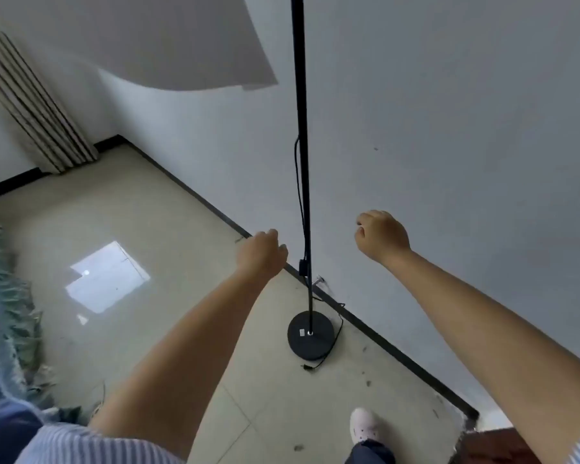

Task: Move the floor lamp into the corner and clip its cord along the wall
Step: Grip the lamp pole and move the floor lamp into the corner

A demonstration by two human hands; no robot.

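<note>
A floor lamp stands by the white wall: a thin black pole, a round black base on the tiled floor, and a white shade at the top left. Its black cord runs down the pole past a small switch box, and its loose end lies on the floor beside the base. My left hand is just left of the pole, fingers loosely curled, holding nothing. My right hand hovers right of the pole near the wall, curled, apart from the lamp.
The room corner lies far left along the black baseboard. A striped curtain hangs left of the corner. A fringed green cloth fills the left edge. A dark wooden piece sits bottom right, near my white shoe.
</note>
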